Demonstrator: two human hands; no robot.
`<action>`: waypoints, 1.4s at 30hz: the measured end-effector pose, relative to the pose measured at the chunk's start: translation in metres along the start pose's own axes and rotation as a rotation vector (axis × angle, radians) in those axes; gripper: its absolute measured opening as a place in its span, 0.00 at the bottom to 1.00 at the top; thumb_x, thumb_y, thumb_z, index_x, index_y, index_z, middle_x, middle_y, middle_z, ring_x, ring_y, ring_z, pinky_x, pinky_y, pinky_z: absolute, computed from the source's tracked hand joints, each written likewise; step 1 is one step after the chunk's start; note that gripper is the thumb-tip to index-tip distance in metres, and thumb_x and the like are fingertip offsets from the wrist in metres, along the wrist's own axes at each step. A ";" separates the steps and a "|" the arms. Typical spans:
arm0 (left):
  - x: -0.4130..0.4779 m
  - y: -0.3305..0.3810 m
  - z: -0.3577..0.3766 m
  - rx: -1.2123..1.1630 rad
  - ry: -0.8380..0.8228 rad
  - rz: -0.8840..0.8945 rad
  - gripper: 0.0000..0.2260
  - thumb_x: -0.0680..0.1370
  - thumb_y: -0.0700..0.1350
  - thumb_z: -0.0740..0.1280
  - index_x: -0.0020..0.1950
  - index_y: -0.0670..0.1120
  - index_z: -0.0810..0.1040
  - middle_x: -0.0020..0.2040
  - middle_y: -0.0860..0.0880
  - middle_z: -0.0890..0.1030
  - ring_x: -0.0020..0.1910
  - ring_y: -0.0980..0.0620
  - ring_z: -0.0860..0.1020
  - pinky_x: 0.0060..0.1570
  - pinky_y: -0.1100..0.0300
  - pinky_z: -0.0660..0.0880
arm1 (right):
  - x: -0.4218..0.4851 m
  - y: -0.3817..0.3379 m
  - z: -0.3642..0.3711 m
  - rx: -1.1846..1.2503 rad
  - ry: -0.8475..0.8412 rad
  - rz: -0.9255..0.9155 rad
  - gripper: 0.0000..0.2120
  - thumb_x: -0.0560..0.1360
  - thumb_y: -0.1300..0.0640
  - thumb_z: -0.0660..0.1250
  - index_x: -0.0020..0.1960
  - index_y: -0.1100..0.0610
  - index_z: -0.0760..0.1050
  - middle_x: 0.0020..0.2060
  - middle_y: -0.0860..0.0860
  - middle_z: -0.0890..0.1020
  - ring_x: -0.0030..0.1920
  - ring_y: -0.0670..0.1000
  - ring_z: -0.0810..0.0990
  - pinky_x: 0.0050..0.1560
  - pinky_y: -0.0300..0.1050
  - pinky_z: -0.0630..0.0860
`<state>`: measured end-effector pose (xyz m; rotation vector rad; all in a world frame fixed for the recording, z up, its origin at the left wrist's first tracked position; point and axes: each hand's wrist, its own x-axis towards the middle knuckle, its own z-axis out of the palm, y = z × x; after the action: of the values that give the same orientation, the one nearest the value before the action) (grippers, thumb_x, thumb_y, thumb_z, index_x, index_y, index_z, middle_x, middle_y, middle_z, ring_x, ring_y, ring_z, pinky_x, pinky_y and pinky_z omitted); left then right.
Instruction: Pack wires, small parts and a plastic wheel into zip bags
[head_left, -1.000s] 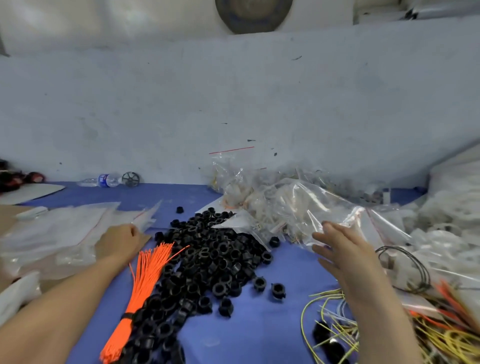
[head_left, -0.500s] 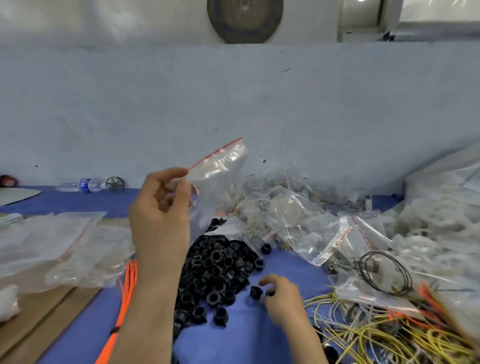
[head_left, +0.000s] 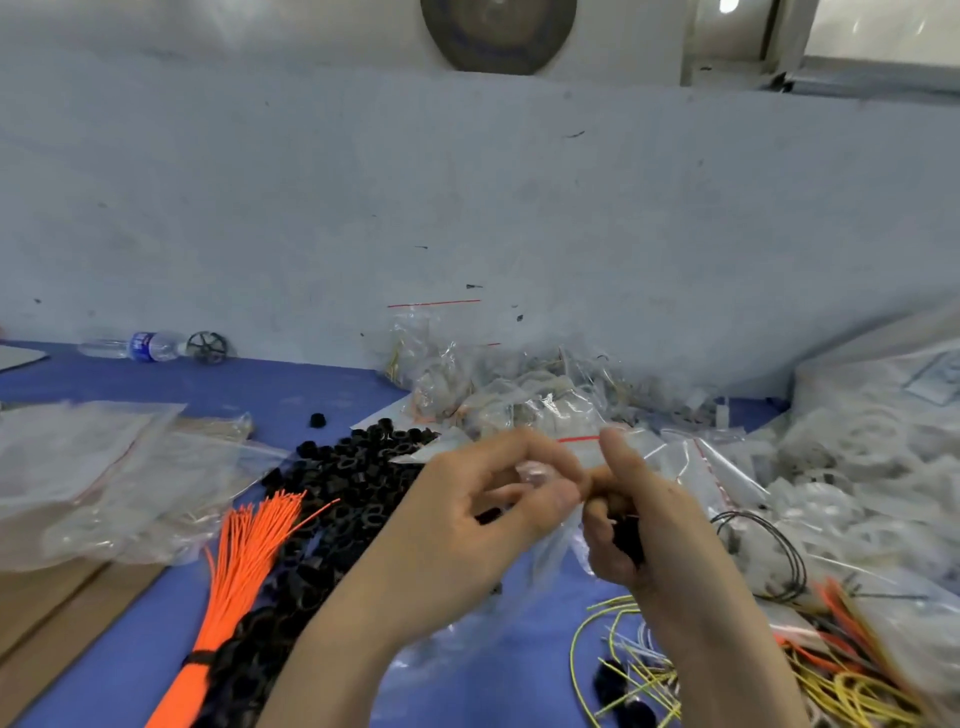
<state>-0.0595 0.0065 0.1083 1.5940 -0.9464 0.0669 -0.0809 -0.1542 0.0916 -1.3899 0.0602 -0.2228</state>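
At the far left we see a heap of empty clear zip bags (head_left: 88, 467) lying partly on brown cardboard (head_left: 62, 613) and partly on the blue table (head_left: 291, 384). Behind them, against the wall, a water bottle (head_left: 137, 345) lies on its side with a small black wheel (head_left: 207, 347) just beside it. Moving right, a tied bundle of orange wires (head_left: 234, 587) lies with its loose ends fanned out, touching a wide pile of small black parts (head_left: 353, 493).

In the middle, our left hand (head_left: 467, 530) has its fingers curled and pinches the mouth of a clear zip bag (head_left: 540, 551), which hangs down between the two hands above the table. Our right hand (head_left: 639, 519) is curled too, its thumb raised by the bag's red strip, with something black (head_left: 626, 535) held in its palm; the blur keeps us from telling exactly what it is.

Behind the hands sits a mound of filled bags (head_left: 519, 395). Further right lie a coil of black wire (head_left: 774, 556), loose yellow wires (head_left: 675, 675) and a mass of white parts (head_left: 872, 467).
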 end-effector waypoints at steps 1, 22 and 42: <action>0.000 0.000 0.001 -0.015 -0.016 0.000 0.08 0.75 0.46 0.66 0.53 0.50 0.80 0.42 0.54 0.80 0.43 0.59 0.79 0.46 0.71 0.72 | 0.000 0.001 0.000 -0.025 0.021 -0.012 0.20 0.73 0.46 0.66 0.27 0.55 0.77 0.21 0.51 0.66 0.21 0.47 0.59 0.21 0.34 0.56; 0.010 -0.032 0.012 -0.313 0.216 -0.459 0.14 0.75 0.33 0.69 0.56 0.49 0.77 0.37 0.46 0.83 0.38 0.50 0.82 0.42 0.61 0.80 | 0.002 0.008 -0.009 -0.186 -0.083 -0.045 0.07 0.71 0.64 0.70 0.35 0.56 0.79 0.28 0.53 0.77 0.20 0.47 0.61 0.22 0.35 0.58; 0.008 -0.027 0.025 -0.048 0.086 -0.152 0.32 0.72 0.36 0.74 0.63 0.68 0.69 0.31 0.51 0.74 0.34 0.55 0.74 0.44 0.65 0.75 | -0.010 -0.008 -0.006 -0.441 -0.052 -0.198 0.11 0.73 0.65 0.67 0.33 0.60 0.80 0.18 0.46 0.71 0.20 0.44 0.64 0.22 0.32 0.61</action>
<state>-0.0495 -0.0208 0.0843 1.6015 -0.7529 0.0064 -0.0924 -0.1592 0.0977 -1.8431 -0.0768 -0.3523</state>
